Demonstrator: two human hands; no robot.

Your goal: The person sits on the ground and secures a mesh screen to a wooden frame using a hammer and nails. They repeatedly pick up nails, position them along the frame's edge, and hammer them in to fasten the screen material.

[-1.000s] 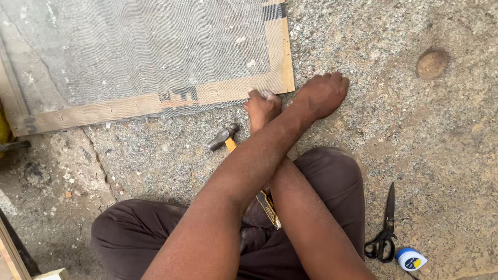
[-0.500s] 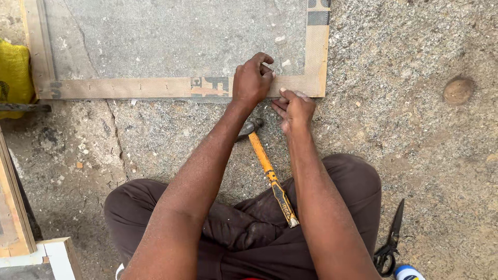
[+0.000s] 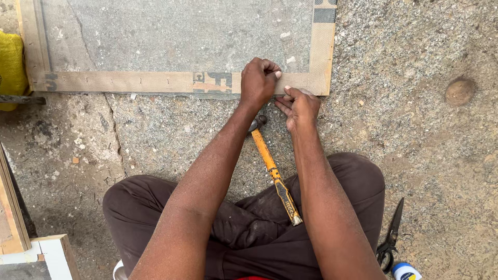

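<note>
Below, 2 bare hands work at the near rail of a wooden frame (image 3: 155, 82), which lies flat on rough stone ground (image 3: 415, 145) and is covered with fine grey mesh (image 3: 181, 31). Left hand (image 3: 258, 83): curled into a fist on the frame's near rail, close to the frame's right corner, fingers tucked under; whether anything is pinched inside the fist cannot be told. Right hand (image 3: 300, 106): just beside the left hand, at the frame's lower edge, fingers extended and pressed together with the tips touching the rail; it grips nothing visible. Hammer (image 3: 272, 168): lies on the ground just below the frame, its metal head under the left wrist, its yellow and black handle running away from the frame onto the person's lap; neither hand touches it. Brown trousers (image 3: 244, 233): cover the crossed legs, well below the frame. Scissors (image 3: 390, 238): dark, on the ground far below and right of the frame. Yellow cloth (image 3: 11, 67): touching the frame's left rail.
</note>
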